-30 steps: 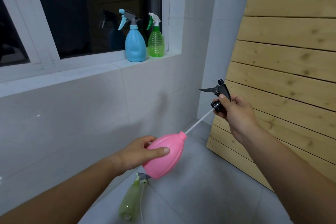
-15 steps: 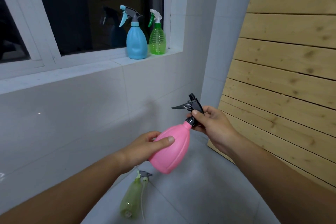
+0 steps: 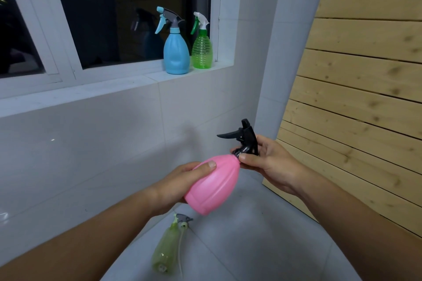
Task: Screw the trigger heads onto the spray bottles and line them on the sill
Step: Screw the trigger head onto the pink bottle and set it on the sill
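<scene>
My left hand (image 3: 182, 180) grips the body of a pink spray bottle (image 3: 213, 183), held tilted with its neck up and to the right. A black trigger head (image 3: 245, 138) sits on that neck, and my right hand (image 3: 267, 162) pinches its collar between thumb and fingers. On the white window sill (image 3: 127, 82) stand a blue bottle (image 3: 176, 53) with a grey and blue trigger head and a green ribbed bottle (image 3: 202, 51) with a white and green one, side by side at the sill's right end.
A pale green bottle (image 3: 166, 248) lies on the grey tiled floor below my hands, with a loose trigger head (image 3: 182, 220) and its thin tube beside its neck. A wooden plank wall (image 3: 356, 98) rises on the right. White tiles cover the wall under the sill.
My right hand brought the black trigger head down, sliding its tube into the pink bottle until the head reached the neck. My fingers have shifted onto the collar.
</scene>
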